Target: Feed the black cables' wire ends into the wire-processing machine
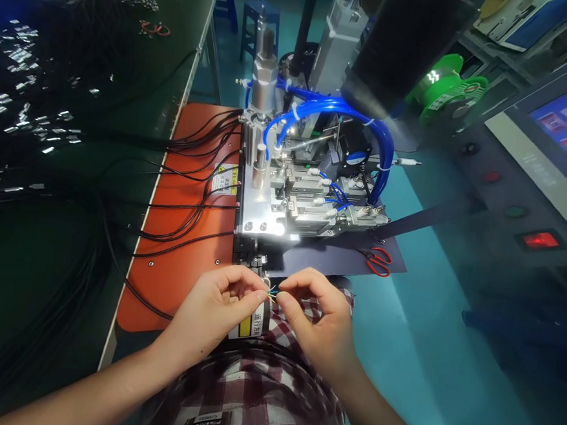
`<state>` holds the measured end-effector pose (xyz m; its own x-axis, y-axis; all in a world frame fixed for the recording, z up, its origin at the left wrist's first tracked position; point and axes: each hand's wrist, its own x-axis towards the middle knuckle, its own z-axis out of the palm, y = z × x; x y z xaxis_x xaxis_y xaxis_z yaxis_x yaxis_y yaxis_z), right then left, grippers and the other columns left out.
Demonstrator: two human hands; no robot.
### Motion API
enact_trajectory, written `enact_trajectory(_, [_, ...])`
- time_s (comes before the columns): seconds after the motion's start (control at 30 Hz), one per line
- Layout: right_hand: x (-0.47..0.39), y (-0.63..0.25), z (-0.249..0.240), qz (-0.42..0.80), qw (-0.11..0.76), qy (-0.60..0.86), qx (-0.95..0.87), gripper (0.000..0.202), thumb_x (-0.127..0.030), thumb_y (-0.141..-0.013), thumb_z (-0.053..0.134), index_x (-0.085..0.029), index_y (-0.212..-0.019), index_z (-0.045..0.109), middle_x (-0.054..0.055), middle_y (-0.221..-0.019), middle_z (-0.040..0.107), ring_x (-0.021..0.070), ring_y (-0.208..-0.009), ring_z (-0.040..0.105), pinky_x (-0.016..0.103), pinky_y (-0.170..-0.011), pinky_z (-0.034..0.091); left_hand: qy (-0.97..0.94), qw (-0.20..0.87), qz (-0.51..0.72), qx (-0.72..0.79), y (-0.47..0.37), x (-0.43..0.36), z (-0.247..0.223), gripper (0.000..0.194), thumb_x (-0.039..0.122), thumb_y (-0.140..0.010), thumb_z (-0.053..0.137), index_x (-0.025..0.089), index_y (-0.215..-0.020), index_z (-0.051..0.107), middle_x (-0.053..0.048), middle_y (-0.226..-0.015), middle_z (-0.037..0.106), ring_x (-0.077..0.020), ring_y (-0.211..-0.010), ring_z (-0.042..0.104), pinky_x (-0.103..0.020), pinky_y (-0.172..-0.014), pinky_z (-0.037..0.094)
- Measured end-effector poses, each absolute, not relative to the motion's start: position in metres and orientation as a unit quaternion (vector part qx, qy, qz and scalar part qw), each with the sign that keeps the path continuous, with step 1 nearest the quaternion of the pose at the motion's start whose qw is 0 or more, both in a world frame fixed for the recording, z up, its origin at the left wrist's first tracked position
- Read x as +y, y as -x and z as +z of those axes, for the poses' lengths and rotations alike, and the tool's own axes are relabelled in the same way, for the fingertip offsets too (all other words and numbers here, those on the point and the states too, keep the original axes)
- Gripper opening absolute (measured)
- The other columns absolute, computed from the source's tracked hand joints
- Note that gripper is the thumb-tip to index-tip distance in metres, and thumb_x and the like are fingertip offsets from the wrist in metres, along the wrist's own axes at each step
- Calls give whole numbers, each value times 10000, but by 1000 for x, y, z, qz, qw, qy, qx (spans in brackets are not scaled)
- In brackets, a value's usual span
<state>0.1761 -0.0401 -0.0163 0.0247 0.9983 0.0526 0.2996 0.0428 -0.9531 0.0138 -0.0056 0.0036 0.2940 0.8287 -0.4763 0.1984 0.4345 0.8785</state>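
Observation:
Thin coloured wires fan out in the small gap between my two hands, in front of the machine. My left hand pinches the wires at their left side with thumb and index finger. From the right, my right hand pinches the wires' other side between thumb and index finger. Just beyond the hands stands the metal machine with blue air tubes. Several black cables run over the orange plate into its left side. Below my hands is a dark cylinder with a label.
Red-handled scissors lie on the dark plate right of the hands. A dark table at the left bears bundled cables with shiny metal ends. A green spool and a control panel with a screen stand at the right.

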Motion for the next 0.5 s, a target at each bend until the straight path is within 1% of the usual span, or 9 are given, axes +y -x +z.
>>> enact_trajectory(0.17, [-38, -177, -12, 367, 385, 557, -639, 121, -144, -854, 549, -202, -748, 565, -7, -692, 559, 145, -609, 504, 279, -588, 383, -509, 642, 233, 523, -13, -8, 0, 139, 290, -792, 614, 154, -801, 639, -22, -762, 623, -155, -717, 553, -251, -634, 432])
enact_trajectory(0.27, [-37, -180, -5, 299, 319, 558, -706, 117, -147, -844, 556, -196, -738, 561, -15, -666, 558, 137, -585, 481, 295, -597, 327, -554, 614, 223, 516, -12, -10, -3, 124, 274, -809, 589, 159, -806, 636, -21, -753, 607, -159, -713, 551, -258, -630, 432])
enact_trajectory(0.37, [-33, -184, 7, 247, 238, 545, -765, 109, -163, -837, 555, -188, -731, 565, -18, -653, 562, 125, -545, 428, 301, -576, 272, -620, 566, 198, 506, -11, -13, -5, 115, 247, -826, 556, 171, -791, 636, -15, -752, 581, -152, -700, 534, -254, -610, 416])
enact_trajectory(0.43, [-27, -186, 15, 257, 197, 546, -773, 121, -166, -826, 549, -186, -707, 558, -22, -634, 550, 120, -533, 403, 293, -554, 248, -655, 541, 188, 493, -10, -16, -5, 119, 227, -835, 537, 179, -788, 635, -8, -747, 560, -142, -679, 513, -246, -582, 397])
enact_trajectory(0.5, [-17, -189, 19, 332, 172, 556, -742, 138, -148, -805, 534, -185, -673, 546, -32, -605, 528, 116, -536, 404, 275, -533, 242, -671, 529, 191, 483, -9, -17, -5, 114, 217, -834, 535, 184, -785, 633, 1, -729, 539, -130, -647, 486, -239, -551, 377])
